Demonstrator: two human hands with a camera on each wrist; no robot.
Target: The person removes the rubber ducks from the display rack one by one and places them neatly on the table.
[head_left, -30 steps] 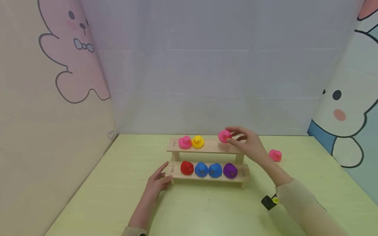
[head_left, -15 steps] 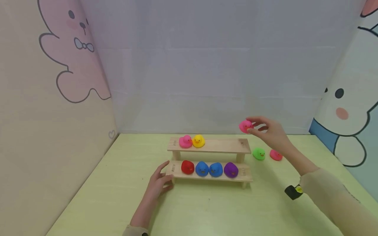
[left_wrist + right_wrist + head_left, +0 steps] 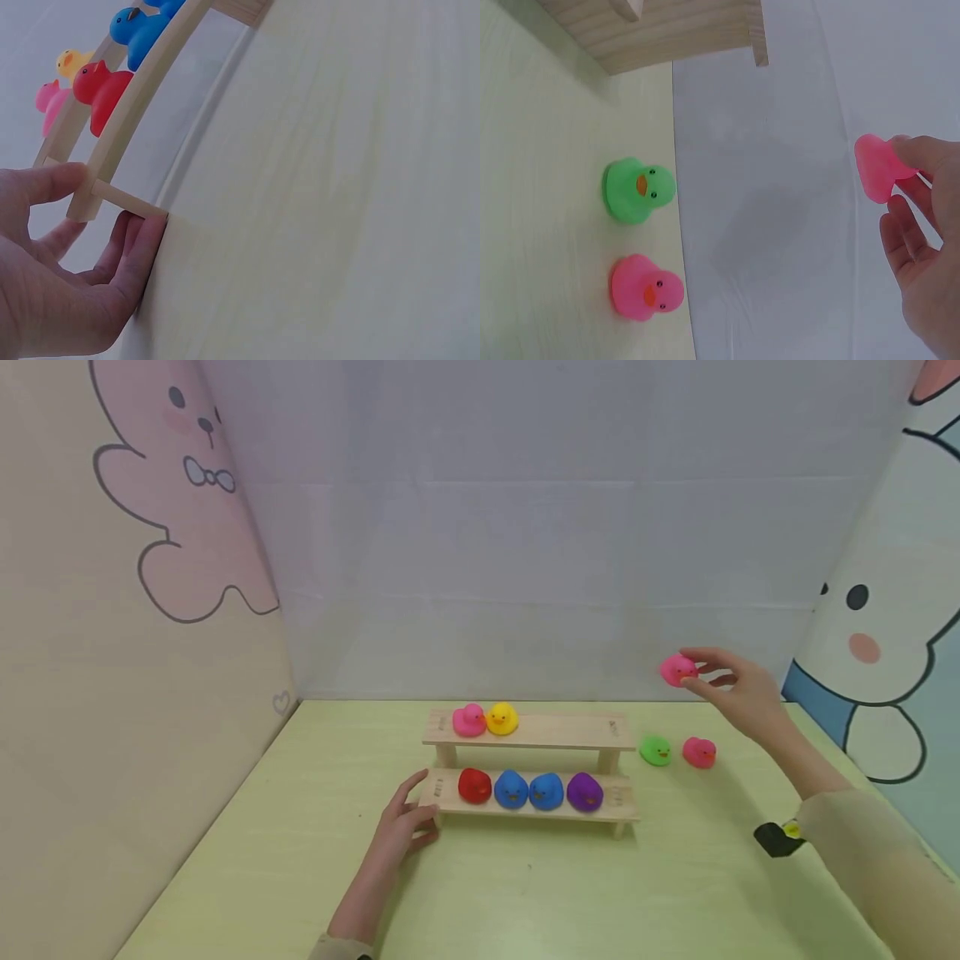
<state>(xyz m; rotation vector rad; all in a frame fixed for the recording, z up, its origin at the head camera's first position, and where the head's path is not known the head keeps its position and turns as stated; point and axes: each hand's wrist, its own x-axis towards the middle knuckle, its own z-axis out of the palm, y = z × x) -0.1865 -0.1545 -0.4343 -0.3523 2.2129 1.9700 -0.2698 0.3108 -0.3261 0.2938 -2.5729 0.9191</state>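
The hands worked apart: the right hand [image 3: 738, 693] pinched a pink duck [image 3: 677, 669] between thumb and fingertips, raised right of the wooden stand [image 3: 566, 731], whose near left end the left hand [image 3: 396, 828] gripped. The held duck's bill pointed near and slightly right, its long axis roughly level. Below, a green duck [image 3: 655, 751] and another pink one [image 3: 698, 752] sat on the table [image 3: 525, 893].

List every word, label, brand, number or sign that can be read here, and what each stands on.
No words, brands or numbers can be read.
Upper wooden shelf: small dark marks at both ends, too small to read.
Lower wooden shelf: dark marks at both ends, too blurred to read.
Left wall: a drawn heart outline, no lettering.
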